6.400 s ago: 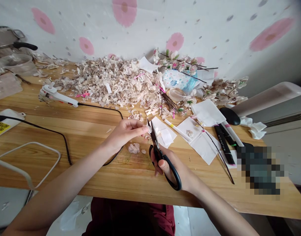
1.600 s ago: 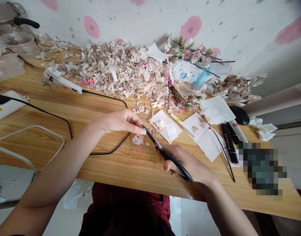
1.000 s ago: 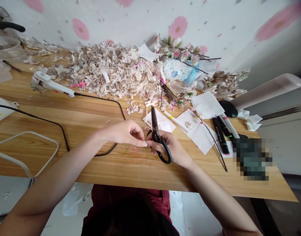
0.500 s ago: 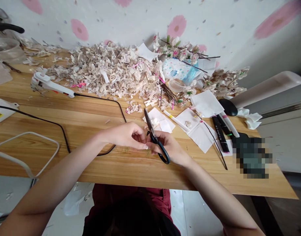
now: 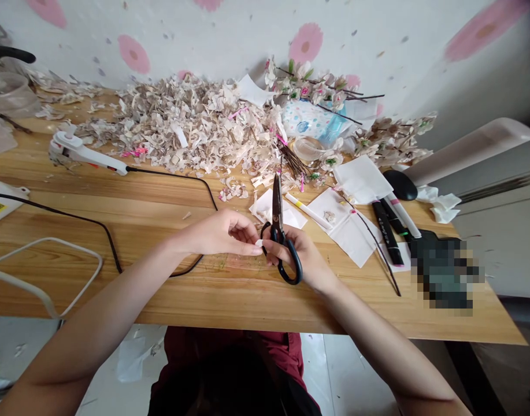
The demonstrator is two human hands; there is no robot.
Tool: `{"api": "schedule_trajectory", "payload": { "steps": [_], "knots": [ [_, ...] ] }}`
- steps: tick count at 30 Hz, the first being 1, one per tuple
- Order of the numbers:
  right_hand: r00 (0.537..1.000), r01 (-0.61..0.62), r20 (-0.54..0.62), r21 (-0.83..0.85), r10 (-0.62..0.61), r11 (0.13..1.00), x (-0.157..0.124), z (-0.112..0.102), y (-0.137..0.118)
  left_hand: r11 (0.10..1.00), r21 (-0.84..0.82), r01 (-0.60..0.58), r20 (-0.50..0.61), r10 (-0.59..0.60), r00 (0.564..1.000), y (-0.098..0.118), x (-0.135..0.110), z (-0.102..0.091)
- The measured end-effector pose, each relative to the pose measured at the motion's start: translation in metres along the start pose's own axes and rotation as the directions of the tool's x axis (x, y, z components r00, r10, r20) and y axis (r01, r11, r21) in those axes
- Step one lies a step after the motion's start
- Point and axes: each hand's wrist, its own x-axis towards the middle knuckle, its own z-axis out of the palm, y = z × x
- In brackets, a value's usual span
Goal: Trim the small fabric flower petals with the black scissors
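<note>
My left hand pinches a tiny white paper scrap between thumb and fingertips, above the wooden table. My right hand grips black-handled scissors with their closed blades pointing up and away from me. The scissors' pivot is just beside the scrap, and my two hands nearly touch. A white paper sheet with small cut pieces on it lies just beyond my hands, partly hidden behind the scissors.
A large heap of pale paper petal scraps covers the table's back. Nearby are a white hot glue gun with a black cord, paper blossom branches, white paper sheets, and black markers.
The scissors have swung from a low, slanted position to nearly upright, and their blades look closed. My hands have drawn closer together, and the view has shifted slightly.
</note>
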Motion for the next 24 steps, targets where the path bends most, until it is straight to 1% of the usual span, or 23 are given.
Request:
{"api": "schedule_trajectory", "payload": {
  "steps": [4, 11, 14, 18, 21, 24],
  "knots": [
    [0.999, 0.005, -0.039, 0.004, -0.005, 1.0, -0.0002, -0.0001, 0.0008, 0.999, -0.053, 0.005, -0.055, -0.008, 0.998, -0.0003, 0.0004, -0.0002],
    [0.999, 0.032, -0.039, -0.011, -0.033, 0.999, -0.0007, 0.0008, 0.0027, 0.995, -0.074, -0.059, -0.116, 0.05, 0.992, 0.0007, 0.0014, -0.0009],
    [0.998, 0.041, -0.051, 0.0, -0.041, 0.999, -0.0005, 0.0008, 0.0033, 0.996, -0.074, -0.052, -0.109, 0.044, 0.993, 0.0006, 0.0011, -0.0004],
    [0.997, 0.039, -0.068, -0.015, -0.04, 0.999, -0.0011, -0.0003, 0.0011, 0.998, -0.057, -0.006, -0.078, 0.002, 0.997, 0.0013, 0.0004, 0.0003],
    [0.998, 0.051, -0.045, -0.028, -0.052, 0.998, -0.0015, -0.0006, -0.0002, 0.999, -0.03, -0.023, -0.073, 0.021, 0.997, 0.0017, -0.0001, 0.0008],
    [0.998, 0.053, -0.044, -0.029, -0.054, 0.998, -0.0015, 0.0004, 0.0004, 0.998, -0.052, -0.023, -0.08, 0.019, 0.997, 0.0013, -0.0001, 0.0018]
  ]
}}
